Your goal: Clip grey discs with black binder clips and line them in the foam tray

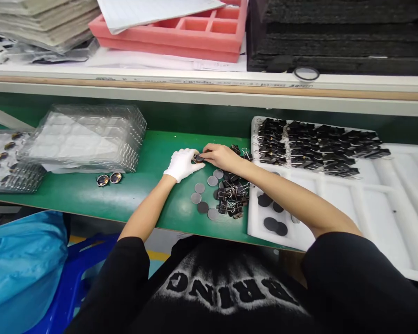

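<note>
My left hand [182, 164], in a white glove, is closed around a small round piece [197, 159] with a dark face and a brownish rim. The bare fingers of my right hand [220, 157] pinch at the same piece from the right; the fingertips partly cover it. Below my hands, several flat grey discs [199, 188] and a darker disc [202, 207] lie on the green table [142, 204]. Under and beside my right forearm is a heap of black binder clips [231, 197]. To the left rest two round tinted lenses [109, 179], side by side.
A white foam tray [299, 185] at right bears rows of black binder clips [306, 144] and dark discs [276, 226]. Clear plastic trays [87, 139] are stacked at left. Overhead, a shelf [209, 95] crosses, carrying a red foam box [170, 41]. A blue chair [78, 273] stands lower left.
</note>
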The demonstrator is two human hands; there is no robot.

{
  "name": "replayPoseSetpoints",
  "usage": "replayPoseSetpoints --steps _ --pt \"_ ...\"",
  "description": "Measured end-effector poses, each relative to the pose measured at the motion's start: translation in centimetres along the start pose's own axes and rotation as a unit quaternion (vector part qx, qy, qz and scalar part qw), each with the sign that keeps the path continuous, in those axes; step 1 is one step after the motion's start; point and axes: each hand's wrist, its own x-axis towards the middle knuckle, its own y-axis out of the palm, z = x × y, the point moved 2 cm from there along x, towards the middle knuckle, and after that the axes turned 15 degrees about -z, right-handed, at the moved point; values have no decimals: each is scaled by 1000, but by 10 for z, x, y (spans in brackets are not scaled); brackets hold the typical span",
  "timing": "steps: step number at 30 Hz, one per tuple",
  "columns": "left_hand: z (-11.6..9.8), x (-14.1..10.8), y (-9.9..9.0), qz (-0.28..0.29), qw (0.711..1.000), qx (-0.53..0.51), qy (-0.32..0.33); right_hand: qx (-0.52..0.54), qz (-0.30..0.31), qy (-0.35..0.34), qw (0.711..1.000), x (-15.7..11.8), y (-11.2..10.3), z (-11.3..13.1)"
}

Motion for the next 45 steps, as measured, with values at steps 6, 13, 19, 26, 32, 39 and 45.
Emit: replayPoseSetpoints --steps 6,13,19,26,32,39,45 --pt "3 3 1 12 1000 -23 2 -149 82 -88 981 -6 2 12" --pt "-4 -1 -2 -16 1000 17 -8 -155 27 56 986 -7 -53 -28" --pt "0 2 -5 2 1000 8 -9 -11 175 96 980 -8 -62 -95" --pt "17 0 -8 3 1000 -6 -16 126 -21 323 938 16 -27 -60" --pt "15 3 -9 11 1000 3 -7 70 32 346 935 32 -8 -36" --pt "21 8 -4 11 1000 -16 21 -5 -45 397 917 70 17 -20" --pt "20 7 0 14 999 -32 26 -14 -77 415 907 69 48 -30"
